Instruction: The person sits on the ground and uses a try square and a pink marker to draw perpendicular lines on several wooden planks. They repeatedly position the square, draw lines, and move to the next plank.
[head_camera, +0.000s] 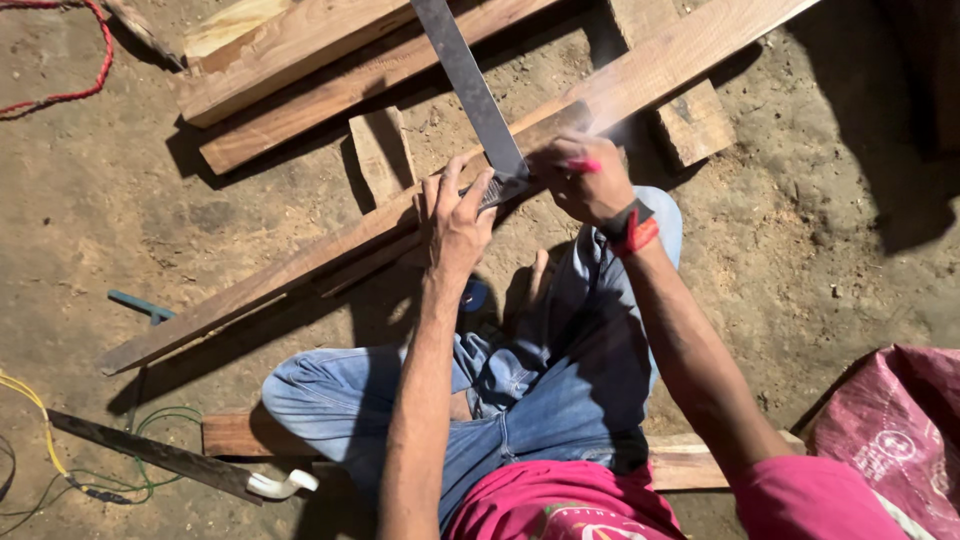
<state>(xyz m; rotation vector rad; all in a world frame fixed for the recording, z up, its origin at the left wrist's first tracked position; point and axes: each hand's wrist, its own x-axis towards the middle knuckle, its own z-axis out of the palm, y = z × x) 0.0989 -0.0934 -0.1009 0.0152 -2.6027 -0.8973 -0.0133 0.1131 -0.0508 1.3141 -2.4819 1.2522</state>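
Note:
A long wooden plank (300, 262) lies diagonally across the dirt floor in front of me. A metal square ruler (470, 92) rests on it, its blade running up and away. My left hand (457, 215) presses flat on the ruler's lower end and the plank, fingers spread. My right hand (583, 180) is closed around a red pencil (584, 166), its tip at the plank beside the ruler. A red and black band sits on my right wrist. I sit on a board with my jeans-clad legs under the plank.
More planks (300, 60) and a short wood block (381, 152) lie beyond the plank. A handsaw (160, 455) with a white handle lies at lower left among yellow and green wires (40, 420). A red sack (895, 430) is at lower right; a red rope (85, 70) at upper left.

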